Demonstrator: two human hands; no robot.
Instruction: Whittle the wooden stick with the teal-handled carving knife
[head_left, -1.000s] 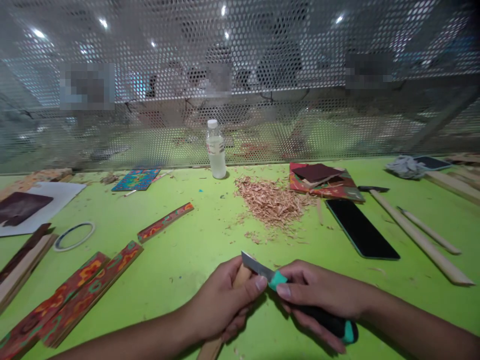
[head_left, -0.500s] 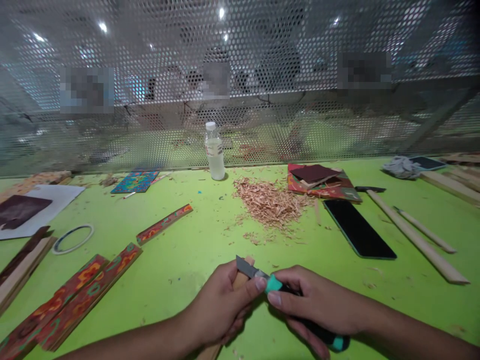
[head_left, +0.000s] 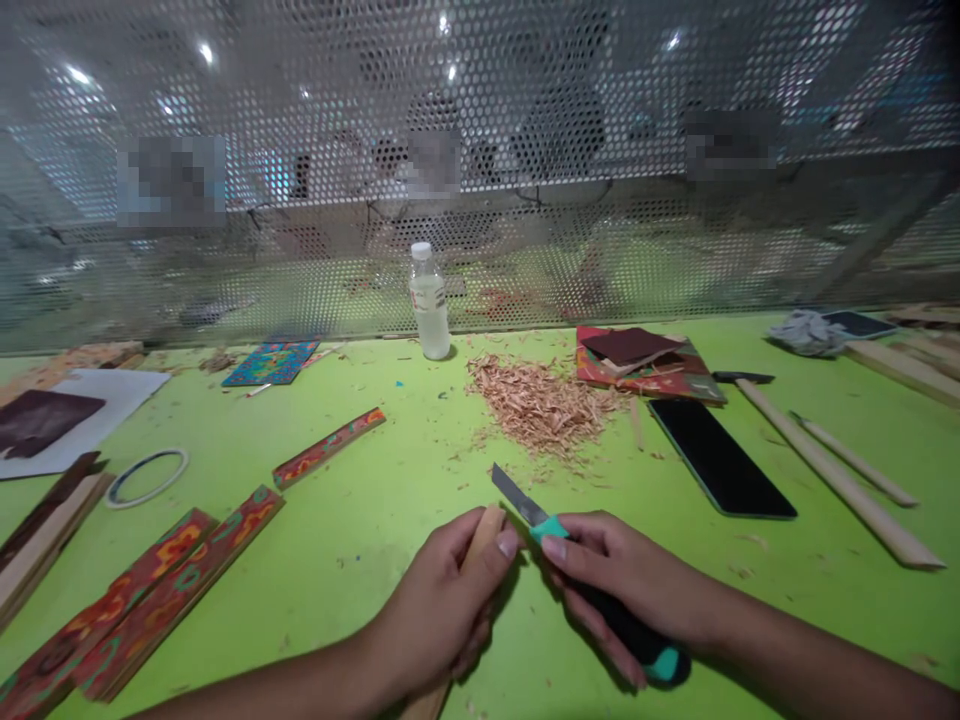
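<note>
My left hand [head_left: 457, 590] is closed around a narrow wooden stick [head_left: 487, 532], whose pale tip pokes out above the thumb; its lower end shows beneath the hand at the bottom edge. In my right hand [head_left: 615, 575] is a black and teal utility knife [head_left: 626, 630], its blade [head_left: 517, 492] pointing up and to the left. The blade stands a little apart from the stick's tip. Beyond the hands lies a heap of curled wood shavings [head_left: 544, 405] on the green table [head_left: 360, 570].
A black phone [head_left: 720, 458] and a hammer-like tool with a long wooden handle [head_left: 832, 470] lie at right. A water bottle [head_left: 430, 305] stands before the perforated metal screen [head_left: 315, 250]. Painted wood strips [head_left: 187, 590] and a tape roll [head_left: 146, 478] lie at left.
The knife has lifted off the stick, its blade moving up and slightly right. My left thumb no longer touches the blade. The stick's tip is now uncovered.
</note>
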